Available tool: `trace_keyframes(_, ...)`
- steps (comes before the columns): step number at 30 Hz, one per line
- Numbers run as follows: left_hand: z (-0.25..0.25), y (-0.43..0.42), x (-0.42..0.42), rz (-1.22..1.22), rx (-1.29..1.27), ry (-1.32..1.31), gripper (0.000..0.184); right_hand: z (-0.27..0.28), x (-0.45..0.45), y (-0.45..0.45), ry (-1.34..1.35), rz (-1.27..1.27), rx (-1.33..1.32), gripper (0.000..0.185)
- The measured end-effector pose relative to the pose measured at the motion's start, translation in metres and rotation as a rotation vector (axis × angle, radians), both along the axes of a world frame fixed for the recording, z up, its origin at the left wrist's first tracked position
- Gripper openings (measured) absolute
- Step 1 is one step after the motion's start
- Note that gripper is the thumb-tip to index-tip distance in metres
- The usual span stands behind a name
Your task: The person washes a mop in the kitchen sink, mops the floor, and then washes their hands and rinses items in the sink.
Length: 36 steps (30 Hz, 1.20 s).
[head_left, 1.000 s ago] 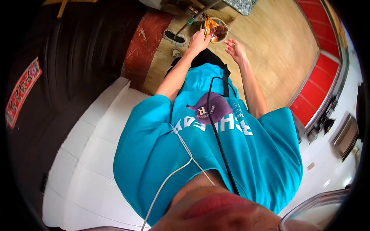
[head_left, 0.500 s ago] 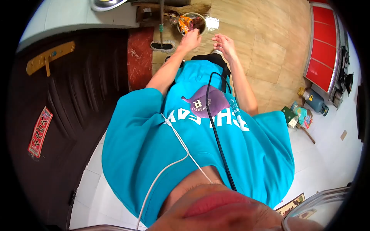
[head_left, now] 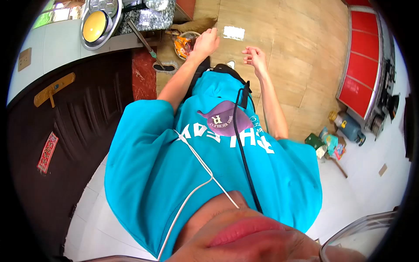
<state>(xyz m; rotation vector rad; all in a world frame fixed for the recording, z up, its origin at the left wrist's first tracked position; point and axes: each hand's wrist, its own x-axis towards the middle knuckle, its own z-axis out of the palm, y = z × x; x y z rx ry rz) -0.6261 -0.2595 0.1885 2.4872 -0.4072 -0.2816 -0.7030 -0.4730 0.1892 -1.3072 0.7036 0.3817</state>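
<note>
My left hand (head_left: 207, 43) is beside and partly over the rim of a round bin (head_left: 178, 53) at the upper left. Its fingers point forward, and no object shows in it. Orange and dark red wrappers (head_left: 182, 45) lie in the bin. My right hand (head_left: 256, 58) is held above the wooden floor, its fingers loosely bent and apart, with nothing visible between them. A white patch (head_left: 234, 33) on the floor lies beyond and between my hands.
A mop (head_left: 166, 67) stands left of the bin, near a broom (head_left: 198, 24). Further left are a dark door (head_left: 94, 113) and a granite counter (head_left: 150, 19). Red cabinets (head_left: 363, 67), a gas cylinder (head_left: 349, 127) and bags (head_left: 330, 142) are at the right.
My left hand has come away from the wrappers to the bin's right side. My right hand stays raised with bent fingers. The view has shifted, showing more of the counter and floor.
</note>
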Motion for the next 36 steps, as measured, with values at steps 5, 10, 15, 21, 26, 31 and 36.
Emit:
trace_keyframes(5, 0.012, -0.011, 0.044, 0.120, -0.016, -0.023, 0.029, 0.004, 0.076, 0.010, -0.060, 0.159, 0.031, 0.021)
trace_keyframes(10, -0.006, -0.022, 0.095, 0.249, -0.067, -0.079, 0.019, 0.000, 0.170, 0.040, -0.182, 0.461, 0.016, 0.020)
trace_keyframes(15, -0.010, -0.022, 0.170, 0.427, -0.139, -0.010, 0.017, 0.006, 0.258, 0.052, -0.243, 0.667, -0.107, 0.019)
trace_keyframes(21, 0.005, -0.002, 0.252, 0.495, -0.137, -0.101, 0.019, 0.004, 0.357, 0.061, -0.207, 0.778, -0.117, 0.020)
trace_keyframes(26, 0.010, 0.026, 0.310, 0.786, -0.329, -0.152, 0.023, 0.005, 0.431, 0.095, -0.396, 0.819, -0.218, 0.023)
trace_keyframes(31, -0.002, 0.075, 0.381, 1.228, -1.655, 0.283, 0.041, -0.001, 0.529, 0.158, -0.692, 0.926, -0.330, 0.033)
trace_keyframes(36, 0.001, 0.116, 0.464, 1.293, -2.003, 0.119, 0.052, -0.012, 0.656, 0.242, -0.943, 1.094, -0.517, 0.040)
